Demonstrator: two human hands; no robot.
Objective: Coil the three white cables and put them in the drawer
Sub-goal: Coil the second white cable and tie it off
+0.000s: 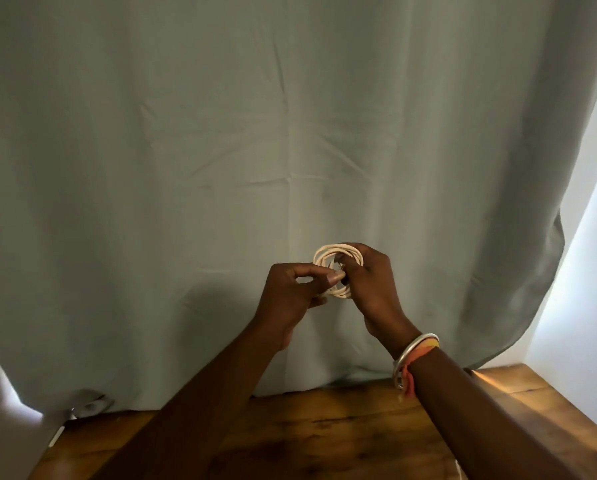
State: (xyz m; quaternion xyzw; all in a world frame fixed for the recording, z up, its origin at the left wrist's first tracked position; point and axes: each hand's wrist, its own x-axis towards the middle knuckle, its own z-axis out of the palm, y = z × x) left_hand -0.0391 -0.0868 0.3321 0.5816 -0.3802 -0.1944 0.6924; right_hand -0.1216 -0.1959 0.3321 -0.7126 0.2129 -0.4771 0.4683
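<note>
A white cable (pixel 328 252) is wound into a small round coil and held up in the air in front of the curtain. My right hand (pixel 373 289) grips the coil's right side with curled fingers. My left hand (pixel 290 299) pinches the cable's end at the coil's lower left, thumb and forefinger close together near its middle. A second bit of white cable (pixel 459 471) shows at the bottom edge, beside my right forearm. No drawer is in view.
A grey-green curtain (pixel 221 150) fills the background and hangs down to a wooden tabletop (pixel 324 434). A white object with a cord (pixel 82 408) lies at the table's back left under the curtain hem. A bright wall (pixel 588 271) stands at the right.
</note>
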